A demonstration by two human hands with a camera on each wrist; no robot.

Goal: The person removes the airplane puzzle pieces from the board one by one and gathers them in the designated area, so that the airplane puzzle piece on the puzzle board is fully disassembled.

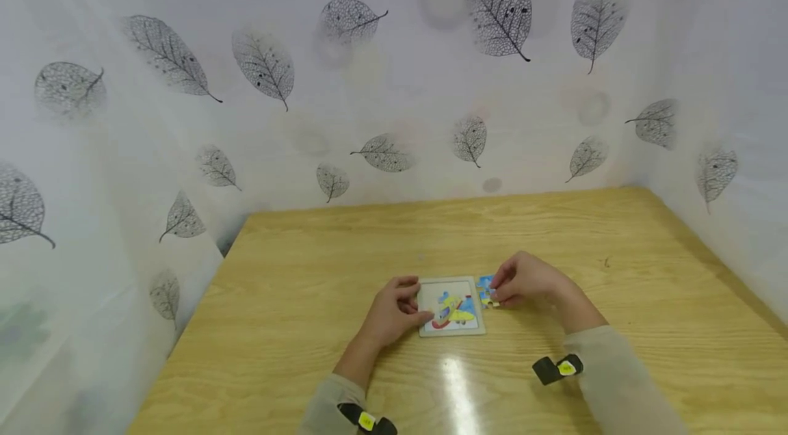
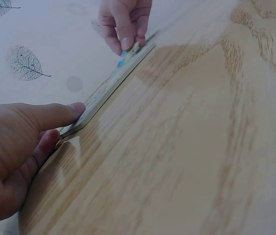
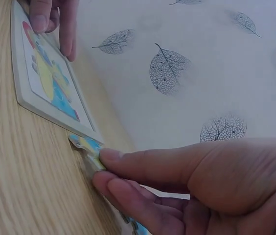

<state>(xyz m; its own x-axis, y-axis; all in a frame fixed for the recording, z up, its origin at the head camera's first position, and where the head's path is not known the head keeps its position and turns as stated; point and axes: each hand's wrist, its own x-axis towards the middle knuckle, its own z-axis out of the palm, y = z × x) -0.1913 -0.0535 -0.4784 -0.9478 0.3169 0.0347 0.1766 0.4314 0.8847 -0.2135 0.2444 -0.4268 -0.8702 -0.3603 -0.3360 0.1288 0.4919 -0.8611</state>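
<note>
A square jigsaw puzzle board (image 1: 452, 333) with a pale rim lies on the table, showing a yellow and red airplane picture (image 3: 50, 73) along its lower right part. My left hand (image 1: 392, 312) grips the board's left side, thumb over the rim (image 2: 81, 117) and fingers at the edge. Just beyond the board's right side, my right hand (image 1: 531, 280) pinches a blue and yellow puzzle piece (image 3: 90, 145) between thumb and fingertips. That piece is tilted, close to the rim. Another blue bit (image 3: 140, 228) shows beneath the right fingers, mostly hidden by them.
The wooden table (image 1: 295, 271) stretches out around the board. Behind it and at both sides hangs a pale curtain (image 1: 394, 93) printed with dark leaves. Black straps with yellow labels (image 1: 566, 368) sit at both sleeves.
</note>
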